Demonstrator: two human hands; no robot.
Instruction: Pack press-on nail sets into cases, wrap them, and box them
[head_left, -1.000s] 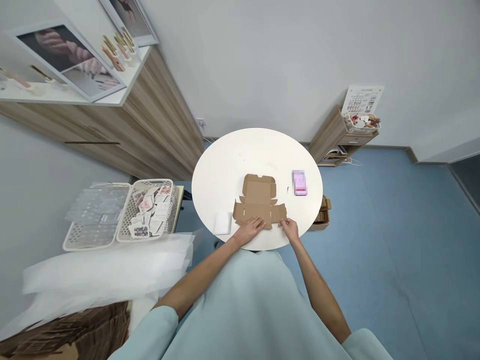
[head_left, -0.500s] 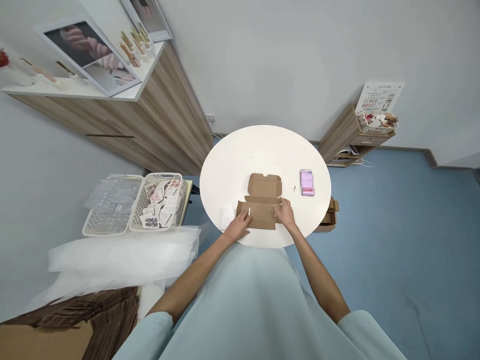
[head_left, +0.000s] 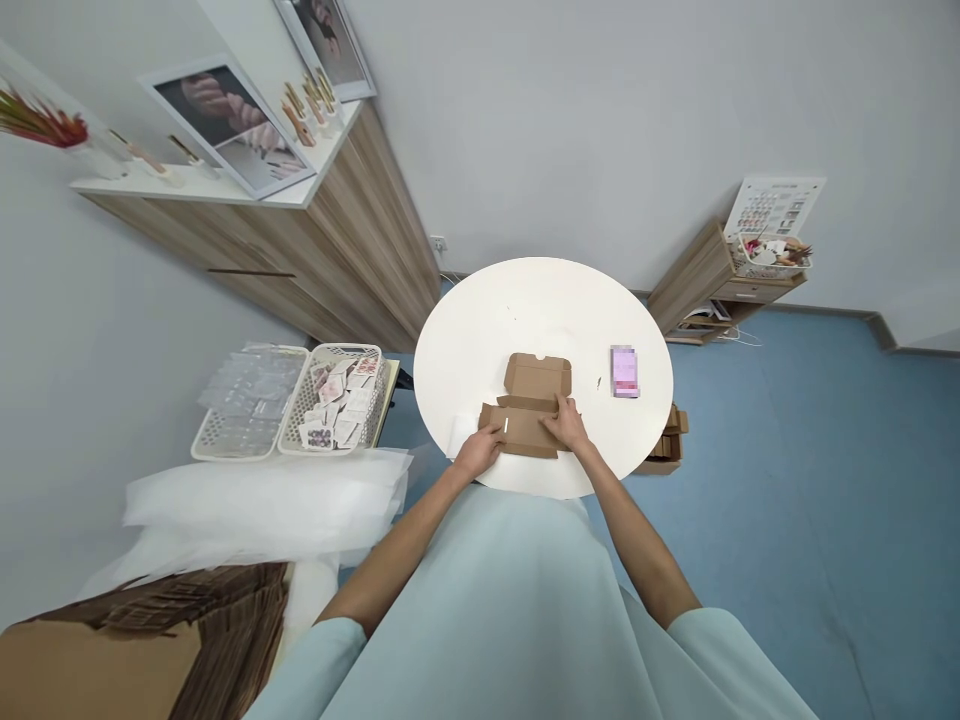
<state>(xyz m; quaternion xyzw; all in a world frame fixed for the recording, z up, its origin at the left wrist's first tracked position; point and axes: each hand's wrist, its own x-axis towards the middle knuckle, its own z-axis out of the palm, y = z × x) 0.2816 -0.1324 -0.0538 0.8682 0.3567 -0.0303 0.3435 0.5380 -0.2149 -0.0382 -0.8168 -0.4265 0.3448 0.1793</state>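
A flattened brown cardboard box (head_left: 538, 376) lies unfolded on the white round table (head_left: 480, 320), its lid panel toward the far side. My left hand (head_left: 480, 452) is at the near left edge of the box, fingers curled on the side flap. At the opposite edge, my right hand (head_left: 569, 426) grips the right side flap, its thumb reaching in over the base panel. A small white strip (head_left: 506, 425) shows on the cardboard near my left fingers. Beside my left hand lies a white sheet or pouch (head_left: 460, 436), partly covered by the hand.
A pink-purple blurred item (head_left: 625, 372) lies at the table's right. To the left stand a basket of small printed packets (head_left: 341, 400) and a basket of clear plastic pieces (head_left: 244, 400). White wrapping sheets (head_left: 262, 505) and stacked cardboard (head_left: 105, 660) are below them.
The view has shifted slightly, moving the scene rightward. My right thumb has come further in over the base panel. My left fingers remain at the left flap.
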